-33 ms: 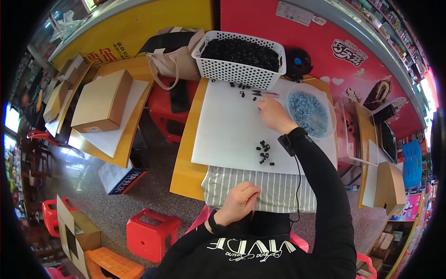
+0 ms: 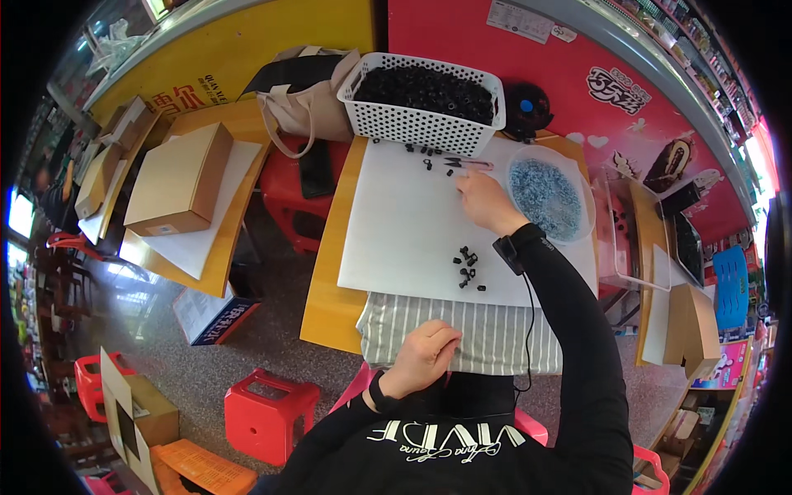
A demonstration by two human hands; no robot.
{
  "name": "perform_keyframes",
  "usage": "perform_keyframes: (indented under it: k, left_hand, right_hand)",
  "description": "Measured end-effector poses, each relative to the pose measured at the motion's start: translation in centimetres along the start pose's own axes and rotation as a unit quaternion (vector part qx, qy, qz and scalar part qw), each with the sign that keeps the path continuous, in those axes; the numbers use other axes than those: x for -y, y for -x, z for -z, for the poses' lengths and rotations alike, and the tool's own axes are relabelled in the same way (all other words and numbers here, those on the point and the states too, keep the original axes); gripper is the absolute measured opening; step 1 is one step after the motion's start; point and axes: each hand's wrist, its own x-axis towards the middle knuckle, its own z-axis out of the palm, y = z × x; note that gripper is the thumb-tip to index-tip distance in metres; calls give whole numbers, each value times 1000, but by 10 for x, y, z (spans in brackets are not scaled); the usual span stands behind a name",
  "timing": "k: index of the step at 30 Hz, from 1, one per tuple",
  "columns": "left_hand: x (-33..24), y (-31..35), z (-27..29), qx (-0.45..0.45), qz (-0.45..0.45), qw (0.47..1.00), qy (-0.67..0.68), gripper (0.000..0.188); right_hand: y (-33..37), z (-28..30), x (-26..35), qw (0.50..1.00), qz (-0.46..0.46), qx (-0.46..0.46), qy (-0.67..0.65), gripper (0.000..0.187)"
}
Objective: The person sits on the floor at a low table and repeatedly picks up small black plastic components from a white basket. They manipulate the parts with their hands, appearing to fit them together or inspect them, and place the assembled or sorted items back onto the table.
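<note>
My right hand (image 2: 488, 202) reaches over the white board (image 2: 388, 223), fingers curled together; whatever they may hold is hidden. Just beyond its fingertips lie a small black part (image 2: 450, 173) and small snips (image 2: 469, 163) with dark blades. To its right stands a round clear tub (image 2: 544, 198) of tiny bluish pieces. Close to the board's front edge is a loose group of small black parts (image 2: 468, 268). My left hand (image 2: 425, 355) is closed above a grey striped cloth (image 2: 495, 338) at the table's near edge, its inside hidden from view.
A white perforated basket (image 2: 421, 128) full of black parts stands at the back, beside a beige bag (image 2: 322, 103) and a black round object (image 2: 526, 109). A thin cable (image 2: 532, 330) hangs from my right wrist. Red stools (image 2: 268, 417) and a cardboard box (image 2: 181, 177) are at left.
The whole view has shifted very slightly. Both hands stay where they were, with the same closed fingers.
</note>
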Motion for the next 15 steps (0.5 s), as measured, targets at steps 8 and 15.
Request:
perform_keyframes:
  k: [8,15]
  left_hand:
    - [-4,9,1,-48,97,990,95,22]
    - [-24,1,-2,-30,59,989,131,35]
  right_hand:
    - [101,73,80,800,-145,120,-569,20]
    - [208,37,121,591,-295,56,-748,26]
